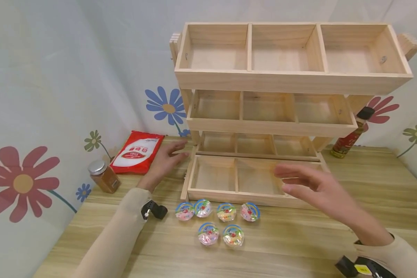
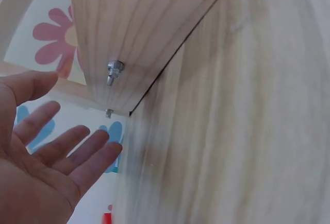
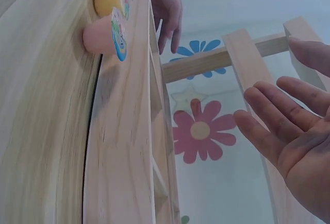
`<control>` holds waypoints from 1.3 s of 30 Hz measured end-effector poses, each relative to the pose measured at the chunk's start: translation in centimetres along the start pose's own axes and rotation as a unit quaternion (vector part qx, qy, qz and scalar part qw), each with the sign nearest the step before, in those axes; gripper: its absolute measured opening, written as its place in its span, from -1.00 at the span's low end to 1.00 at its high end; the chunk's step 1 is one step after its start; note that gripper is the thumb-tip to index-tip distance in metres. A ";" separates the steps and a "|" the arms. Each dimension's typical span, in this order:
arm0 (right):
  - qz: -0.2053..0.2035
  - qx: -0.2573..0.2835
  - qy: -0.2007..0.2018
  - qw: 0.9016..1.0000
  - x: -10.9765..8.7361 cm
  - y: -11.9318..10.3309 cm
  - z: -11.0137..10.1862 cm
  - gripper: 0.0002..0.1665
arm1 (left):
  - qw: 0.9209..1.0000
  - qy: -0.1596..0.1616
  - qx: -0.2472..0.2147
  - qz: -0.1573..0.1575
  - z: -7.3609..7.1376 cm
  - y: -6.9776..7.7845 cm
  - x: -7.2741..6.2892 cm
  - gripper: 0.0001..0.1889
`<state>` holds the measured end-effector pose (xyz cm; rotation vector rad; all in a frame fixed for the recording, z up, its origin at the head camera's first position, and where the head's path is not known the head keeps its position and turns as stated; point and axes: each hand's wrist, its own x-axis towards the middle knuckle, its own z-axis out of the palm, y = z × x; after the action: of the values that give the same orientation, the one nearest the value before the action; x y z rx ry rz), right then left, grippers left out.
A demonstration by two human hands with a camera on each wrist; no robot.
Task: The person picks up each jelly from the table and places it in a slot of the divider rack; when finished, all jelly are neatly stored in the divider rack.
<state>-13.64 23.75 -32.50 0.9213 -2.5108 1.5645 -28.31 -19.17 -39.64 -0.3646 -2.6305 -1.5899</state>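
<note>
Wooden rack [image 1: 293, 83] is standing near the left hand [image 1: 165, 160] and right hand [image 1: 317, 190], both empty, fingers apart, which should be steering clear of the jelly cups [image 1: 226, 212].

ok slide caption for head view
Six lidded cups in front of a tiered wooden rack, red packet left, bottle right.

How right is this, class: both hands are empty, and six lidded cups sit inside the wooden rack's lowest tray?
Only the place is wrong: the head view shows six lidded cups on the table, in front of the wooden rack.
</note>
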 end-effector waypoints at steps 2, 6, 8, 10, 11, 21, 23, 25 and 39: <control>0.001 -0.002 -0.001 1.000 0.2 0.2 0.3 -0.51 | 1.000 -0.005 0.002 0.000 0.0 -0.2 0.0 -0.45; 0.012 -0.005 -0.004 1.000 0.5 0.7 1.2 -0.56 | 1.000 -0.006 0.008 -0.007 0.1 -0.4 0.0 -0.47; 0.011 -0.005 -0.009 1.000 0.6 1.1 1.6 -0.57 | 1.000 -0.003 0.011 -0.013 0.2 -0.5 0.1 -0.48; 0.001 -0.010 -0.014 1.000 0.8 1.5 2.1 -0.58 | 1.000 -0.006 0.001 -0.018 0.4 -0.6 0.1 -0.48; -0.004 -0.012 -0.017 1.000 0.8 1.7 2.3 -0.58 | 1.000 -0.008 -0.007 -0.020 0.5 -0.6 0.1 -0.48; 0.027 -0.005 -0.039 0.999 0.8 2.5 4.2 -0.62 | 0.998 -0.019 -0.058 -0.024 1.0 -0.9 0.1 -0.48; 0.036 -0.003 -0.043 0.998 0.7 2.6 4.4 -0.62 | 0.998 -0.020 -0.060 -0.024 1.0 -0.9 0.1 -0.47; 0.041 0.001 -0.048 0.998 0.7 2.6 4.6 -0.61 | 0.997 -0.020 -0.066 -0.026 1.0 -0.9 0.1 -0.47; -0.048 -0.065 -0.062 0.995 0.4 4.1 6.5 -0.63 | 0.997 -0.035 -0.054 -0.037 1.4 -1.1 0.2 -0.49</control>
<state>-14.27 19.47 -38.82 1.1346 -2.5702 1.3371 -28.65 -18.43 -41.24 -0.3368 -2.6459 -1.7788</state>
